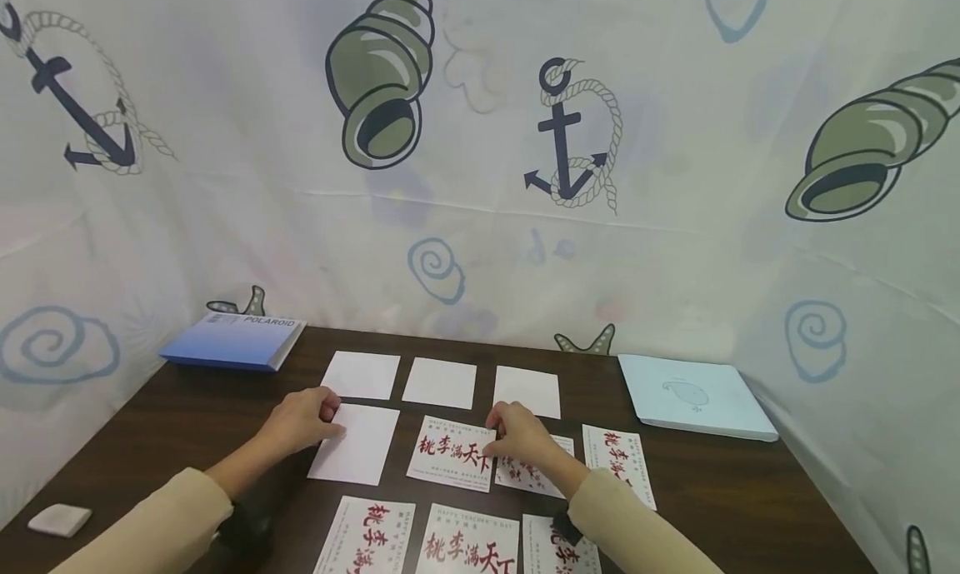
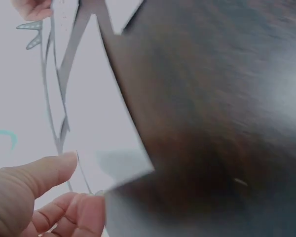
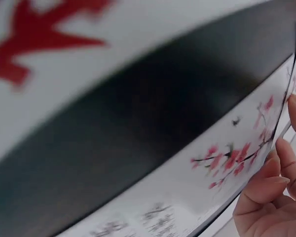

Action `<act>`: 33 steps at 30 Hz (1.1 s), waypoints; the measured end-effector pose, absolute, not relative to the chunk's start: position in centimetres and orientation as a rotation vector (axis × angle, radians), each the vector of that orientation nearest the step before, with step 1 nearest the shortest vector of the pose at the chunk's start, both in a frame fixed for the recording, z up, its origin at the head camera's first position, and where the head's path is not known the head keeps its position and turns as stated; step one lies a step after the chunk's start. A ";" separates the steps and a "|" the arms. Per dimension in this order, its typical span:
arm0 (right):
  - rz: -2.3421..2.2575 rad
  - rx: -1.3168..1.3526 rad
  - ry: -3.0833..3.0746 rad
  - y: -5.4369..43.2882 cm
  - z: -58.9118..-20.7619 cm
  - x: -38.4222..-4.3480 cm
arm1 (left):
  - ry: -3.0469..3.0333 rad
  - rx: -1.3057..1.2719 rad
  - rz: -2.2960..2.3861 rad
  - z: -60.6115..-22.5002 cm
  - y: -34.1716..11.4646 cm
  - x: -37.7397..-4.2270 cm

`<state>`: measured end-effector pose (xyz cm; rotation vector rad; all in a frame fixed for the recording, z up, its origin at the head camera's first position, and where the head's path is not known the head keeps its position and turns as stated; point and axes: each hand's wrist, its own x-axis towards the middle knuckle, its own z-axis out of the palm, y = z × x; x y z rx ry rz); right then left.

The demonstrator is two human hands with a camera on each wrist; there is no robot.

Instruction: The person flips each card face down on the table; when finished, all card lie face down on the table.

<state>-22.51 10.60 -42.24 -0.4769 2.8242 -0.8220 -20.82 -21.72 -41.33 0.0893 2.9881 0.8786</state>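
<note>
Though partly behind the right hand (image 1: 528, 436), one card (image 1: 519, 476); left grip (image 1: 300, 417) spread, right unclear

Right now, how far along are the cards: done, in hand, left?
Done, it seems: three rows laid out, the three back-row cards showing blank faces. In hand: left hand at the corner of a blank middle-row card; right hand over a partly covered printed card. Left, at a guess: getting the faces to match, since six cards show print and four blank.
</note>
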 end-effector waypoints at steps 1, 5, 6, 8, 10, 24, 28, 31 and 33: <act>-0.813 -0.491 2.825 10.5 -42.2 -22.5 | 2.994 0.115 0.892 -41.2 -21.3 -20.9; -0.806 -0.545 2.817 10.5 -42.1 -22.9 | 2.921 0.225 1.047 -40.8 -18.5 -21.4; -0.813 -0.552 2.811 10.5 -42.1 -23.0 | 2.879 0.234 1.094 -40.8 -17.6 -21.5; -0.837 -0.557 2.791 10.4 -42.2 -23.1 | 2.792 0.230 1.170 -41.0 -16.1 -21.7; -0.861 -0.558 2.777 10.4 -42.3 -23.2 | 2.740 0.210 1.207 -41.2 -14.7 -21.9; -0.908 -0.551 2.888 9.9 -42.6 -22.7 | 2.714 0.103 1.338 -42.1 -12.2 -22.8; -1.151 -0.625 2.678 8.6 -42.1 -21.6 | 2.706 0.095 1.329 -42.0 -12.4 -22.8; -1.267 -0.630 2.515 7.3 -42.0 -20.7 | 2.684 0.092 1.354 -41.8 -12.4 -22.8; -1.319 -0.615 2.461 6.5 -42.1 -20.2 | 2.659 0.094 1.381 -41.6 -12.4 -22.7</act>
